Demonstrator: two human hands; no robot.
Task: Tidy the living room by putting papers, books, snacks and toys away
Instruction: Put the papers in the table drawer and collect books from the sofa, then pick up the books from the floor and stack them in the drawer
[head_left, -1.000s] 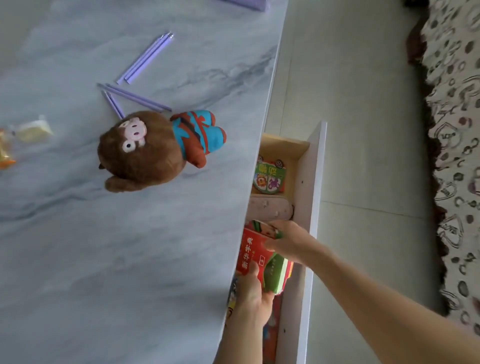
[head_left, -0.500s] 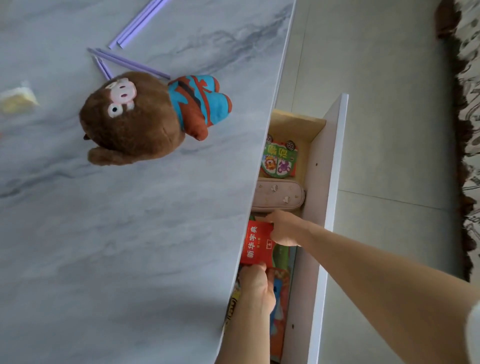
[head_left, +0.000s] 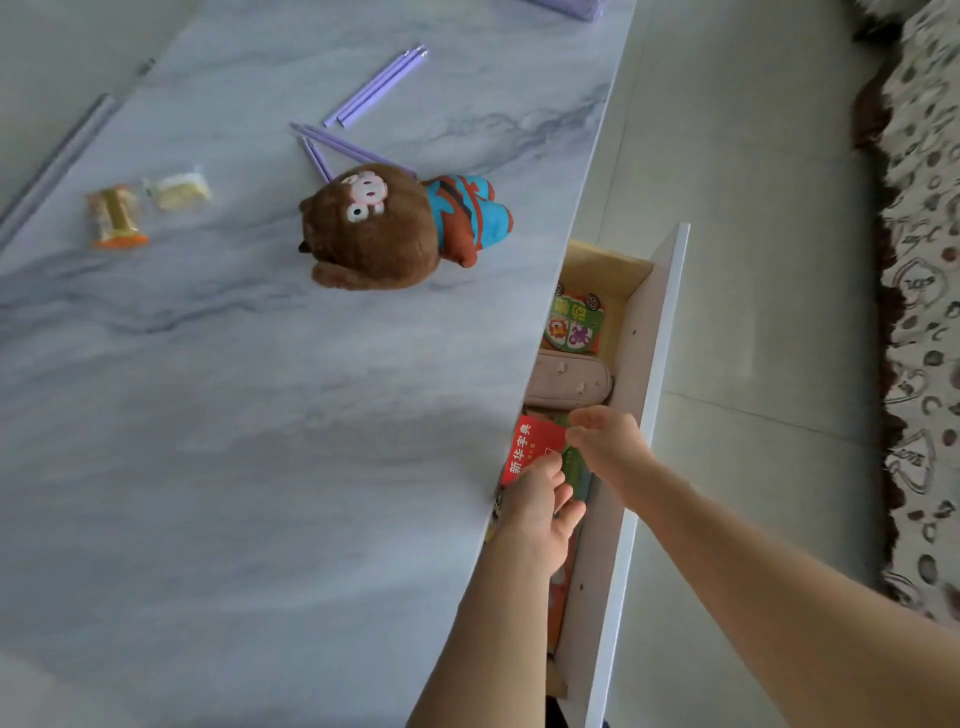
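Left to right: two wrapped snacks, an orange-ended packet (head_left: 115, 215) and a pale clear-wrapped cake (head_left: 179, 188), lie far left on the grey marbled table (head_left: 208, 415); thin lilac sticks (head_left: 376, 88) lie farther back, and a brown plush toy in a blue and orange outfit (head_left: 389, 228) lies on its side near the table's right edge. Right of that edge an open white-fronted wooden drawer (head_left: 647, 395) holds a green picture book (head_left: 574, 322), a pink pencil case (head_left: 569, 384) and a red dictionary with white characters (head_left: 530, 449). The left hand (head_left: 537, 512), fingers loosely spread, touches the dictionary's near end without gripping it; the right hand (head_left: 605, 441), relaxed and empty, hovers just beside its right edge. Risk: the dictionary appears to rest on other books and could tilt or ride up and foul the drawer on closing; fingers inside could also be pinched.
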